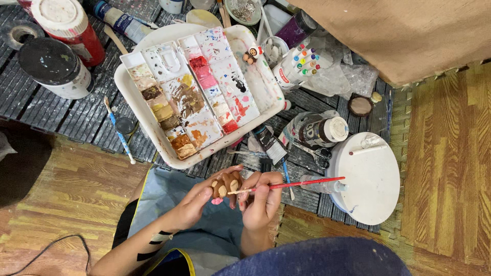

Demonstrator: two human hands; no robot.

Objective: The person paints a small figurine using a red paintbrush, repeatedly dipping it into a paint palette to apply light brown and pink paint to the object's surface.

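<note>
Head view: left hand (192,204) clasps brown figurine (226,185); right hand (261,199) pinches red paintbrush (291,185).

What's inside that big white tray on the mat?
The white tray holds two paint palettes, side by side: browns and ochres in the left one, reds and pinks in the right, with smeared mixing areas. The tray's floor beneath them is hidden.
</note>
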